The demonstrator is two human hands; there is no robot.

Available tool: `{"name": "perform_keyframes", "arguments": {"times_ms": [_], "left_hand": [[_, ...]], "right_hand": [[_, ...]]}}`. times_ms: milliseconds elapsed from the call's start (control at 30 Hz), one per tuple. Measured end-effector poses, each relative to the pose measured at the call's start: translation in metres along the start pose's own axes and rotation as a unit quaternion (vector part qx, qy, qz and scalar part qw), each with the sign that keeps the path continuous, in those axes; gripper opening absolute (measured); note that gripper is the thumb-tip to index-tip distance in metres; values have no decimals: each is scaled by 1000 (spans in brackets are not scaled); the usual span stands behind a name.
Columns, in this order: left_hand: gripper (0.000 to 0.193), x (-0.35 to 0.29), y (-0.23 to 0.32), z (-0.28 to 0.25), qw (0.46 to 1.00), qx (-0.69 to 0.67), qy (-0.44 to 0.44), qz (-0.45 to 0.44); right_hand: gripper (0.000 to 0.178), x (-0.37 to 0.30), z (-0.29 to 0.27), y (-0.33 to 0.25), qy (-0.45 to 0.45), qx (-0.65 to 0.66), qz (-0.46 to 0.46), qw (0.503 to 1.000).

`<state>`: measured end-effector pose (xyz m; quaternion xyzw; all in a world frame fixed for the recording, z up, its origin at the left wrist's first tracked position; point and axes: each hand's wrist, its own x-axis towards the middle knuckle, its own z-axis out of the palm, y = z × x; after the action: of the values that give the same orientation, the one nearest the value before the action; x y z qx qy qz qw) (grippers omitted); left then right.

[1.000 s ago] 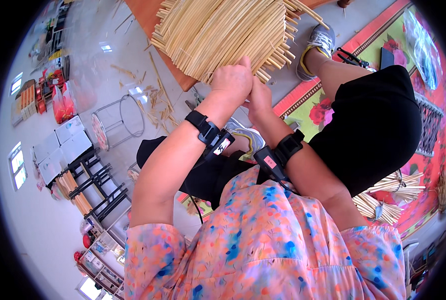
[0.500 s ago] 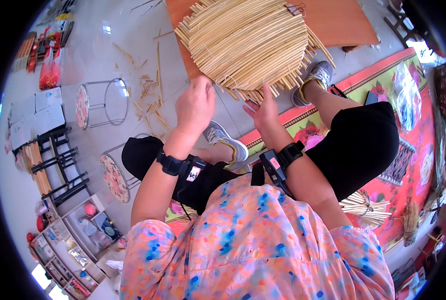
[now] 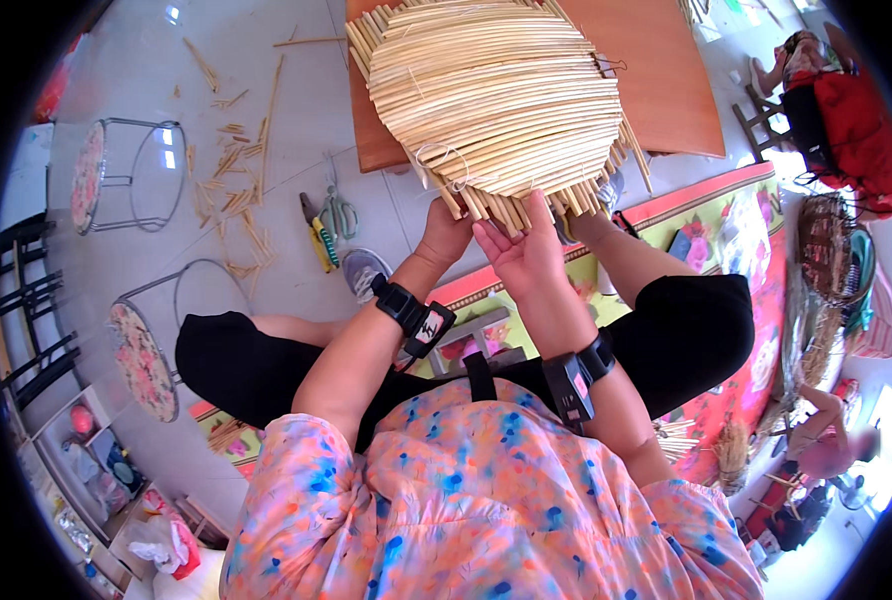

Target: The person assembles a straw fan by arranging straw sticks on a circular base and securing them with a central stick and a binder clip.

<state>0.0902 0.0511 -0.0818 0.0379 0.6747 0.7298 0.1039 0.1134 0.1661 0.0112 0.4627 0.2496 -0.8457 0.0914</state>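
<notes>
A rounded mat of pale straw stalks point(image 3: 491, 100), bound in rows, extends from the brown table point(image 3: 671, 100) toward me. Loose white thread point(image 3: 444, 160) curls over its near left edge. My left hand point(image 3: 446, 232) is closed at the stalk ends there, its fingers partly hidden under the mat. Beside it, my right hand point(image 3: 528, 255) grips the near edge, thumb on top and fingers underneath, palm turned up. A metal binder clip point(image 3: 609, 65) sits at the mat's right edge.
Green-handled scissors point(image 3: 340, 214) and yellow-green pruners point(image 3: 319, 235) lie on the floor to the left, near cut stalk pieces point(image 3: 234, 195). Two round stools point(image 3: 144, 365) point(image 3: 88, 178) stand further left. A flowered rug point(image 3: 711, 235) spreads at right. Another person in red point(image 3: 866, 140) is at far right.
My left hand has come down from above the mat's near left edge to the stalk ends. My right hand has closed in under the edge. The view has shifted, bringing the scissors and pruners into sight.
</notes>
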Motion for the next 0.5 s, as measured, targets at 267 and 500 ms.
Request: {"name": "perform_keyframes", "arguments": {"times_ms": [267, 500], "left_hand": [[23, 38, 32, 14, 981, 62, 39, 179], [27, 43, 44, 9, 924, 236, 59, 296]], "right_hand": [[56, -25, 23, -23, -43, -30, -27, 998], [51, -21, 26, -22, -42, -42, -45, 997]]}}
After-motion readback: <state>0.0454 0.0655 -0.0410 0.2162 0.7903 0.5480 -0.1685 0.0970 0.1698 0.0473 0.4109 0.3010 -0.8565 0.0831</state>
